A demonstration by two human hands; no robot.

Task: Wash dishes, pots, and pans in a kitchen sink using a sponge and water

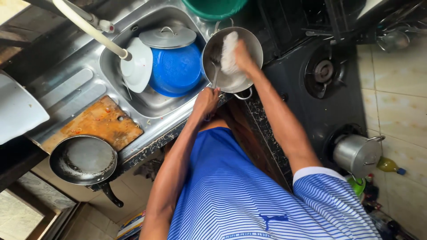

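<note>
A round steel pot (249, 44) is tilted over the right edge of the sink (153, 104). My right hand (242, 55) presses a white soapy scrubber (229, 55) against the pot's inside. My left hand (206, 101) is closed on the pot's near rim, beside one of its loop handles (243, 95). A metal spoon (215, 73) lies inside the pot with its handle running toward my left hand; whether that hand also holds it is unclear. My blue striped shirt fills the bottom of the view.
The sink holds a blue basin (175, 71), a steel lid (167, 37) and a white plate (138, 66) under a white tap hose (91, 30). A wooden board (100, 122) and dark frying pan (83, 160) sit left. A black gas stove (324, 71), lidded steel pot (357, 154) and green bucket (213, 8) stand nearby.
</note>
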